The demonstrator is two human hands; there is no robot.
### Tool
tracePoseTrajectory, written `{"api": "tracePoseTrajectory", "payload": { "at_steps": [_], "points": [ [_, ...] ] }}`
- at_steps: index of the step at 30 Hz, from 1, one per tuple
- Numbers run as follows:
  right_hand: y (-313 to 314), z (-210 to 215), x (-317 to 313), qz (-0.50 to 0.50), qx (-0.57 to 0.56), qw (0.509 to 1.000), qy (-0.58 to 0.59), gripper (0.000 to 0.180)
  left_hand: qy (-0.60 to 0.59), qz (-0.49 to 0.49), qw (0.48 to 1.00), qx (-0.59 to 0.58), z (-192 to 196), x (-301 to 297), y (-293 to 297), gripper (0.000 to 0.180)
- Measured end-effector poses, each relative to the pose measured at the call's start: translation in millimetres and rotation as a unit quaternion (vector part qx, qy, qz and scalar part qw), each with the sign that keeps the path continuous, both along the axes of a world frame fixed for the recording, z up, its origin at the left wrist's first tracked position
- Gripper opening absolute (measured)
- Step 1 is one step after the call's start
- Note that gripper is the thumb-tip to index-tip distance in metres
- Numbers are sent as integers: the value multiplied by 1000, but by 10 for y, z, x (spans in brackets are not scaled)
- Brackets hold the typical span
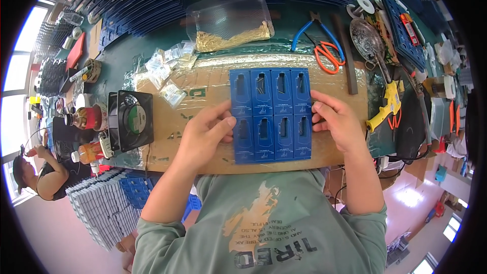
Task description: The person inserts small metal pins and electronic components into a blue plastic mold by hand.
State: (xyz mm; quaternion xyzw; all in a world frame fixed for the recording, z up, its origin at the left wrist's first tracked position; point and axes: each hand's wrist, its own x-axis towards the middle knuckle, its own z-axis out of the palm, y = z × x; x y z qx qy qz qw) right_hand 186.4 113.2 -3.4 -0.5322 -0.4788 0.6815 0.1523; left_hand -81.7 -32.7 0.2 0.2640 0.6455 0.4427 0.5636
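Observation:
A blue circuit board panel [272, 111] lies or hovers just over the cardboard; any gap beneath it is hidden. It has two rows of slotted cutouts with white print below each. Through a few slots, small thin metal bits show. My left hand [207, 134] pinches the panel's left edge, thumb on top and fingers curled at the side. At the right edge my right hand [336, 122] grips with thumb and forefinger, the other fingers bent by the rim. The cardboard sheet [177, 122] spreads beneath both hands.
Beyond the panel stands a clear plastic tray [231, 15] of gold pins [233, 38]. Small plastic bags [172, 94] lie left, beside a black fan [130, 121]. To the right are blue-handled cutters [333, 35], orange-handled pliers [328, 58] and a yellow soldering gun [386, 105]. Blue boards [147, 0] stand stacked behind.

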Motion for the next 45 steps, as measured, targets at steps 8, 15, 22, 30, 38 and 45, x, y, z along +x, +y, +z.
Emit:
{"api": "tracePoseTrajectory", "payload": {
  "at_steps": [8,15,22,30,38,45],
  "points": [
    [-10,101,-15,-13,-31,999,27,41,-37,-7,999,-22,10,-50,13,46],
    [219,62,17,2,-84,996,31,33,-56,9,998,-31,66,-82,127,42],
    [307,70,-49,-15,-89,995,33,32,-71,24,997,-27,83,-116,211,43],
    [368,42,-149,-6,-73,997,-32,23,-86,22,996,-21,88,-130,232,45],
    [505,69,-217,-14,-64,998,-21,20,-77,51,996,-22,95,-190,367,47],
    [573,51,-271,-40,-78,996,-5,21,-122,61,990,-31,67,-271,426,43]
  ]
}}
